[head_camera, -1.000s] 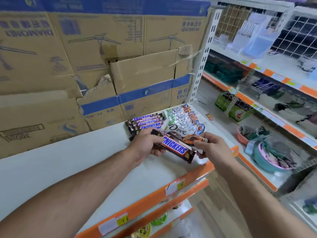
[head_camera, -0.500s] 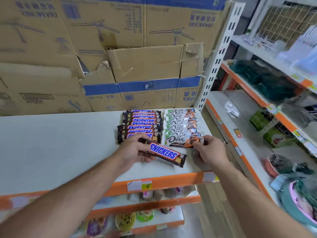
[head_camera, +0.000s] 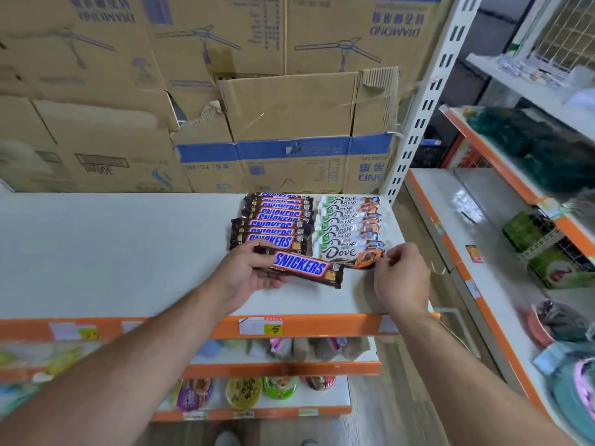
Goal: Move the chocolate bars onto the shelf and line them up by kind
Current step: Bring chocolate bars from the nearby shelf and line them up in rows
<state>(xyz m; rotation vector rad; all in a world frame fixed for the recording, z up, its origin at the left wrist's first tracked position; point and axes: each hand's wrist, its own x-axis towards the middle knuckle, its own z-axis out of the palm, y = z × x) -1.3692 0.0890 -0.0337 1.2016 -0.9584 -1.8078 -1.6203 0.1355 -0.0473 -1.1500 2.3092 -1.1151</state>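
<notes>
While cardboard boxes (head_camera: 193, 91) are standing stacked along the back of the shelf (head_camera: 112, 252), two rows of bars are lying on the shelf's right part. The Snickers row (head_camera: 273, 220) is running from the shelf's back toward its front edge, each bar overlapping the next. The Dove row (head_camera: 347, 226) is lying just beside it, nearer the shelf's right end, and is overlapped the same way.

The left hand (head_camera: 248, 278) is reaching in over the shelf's front edge and gripping a loose Snickers (head_camera: 306, 268). Its thumb is pressing on top of the bar's left end and its fingers are curling underneath. The rest of the bar is sticking out past the fingers toward the shelf's right end, label up and slightly skewed. It is crossing the front of the Snickers row, but whether it is touching the shelf cannot be told.

The right hand (head_camera: 399, 278) is also coming in over the front edge, near the shelf's right end. Its fingers are curling together and its fingertips are pinching the orange end of the front Dove (head_camera: 347, 254). The rest of that bar is lying flat beyond the fingertips, at the front of the Dove row.

A price tag (head_camera: 260, 326) is sitting on the shelf's orange front strip.
</notes>
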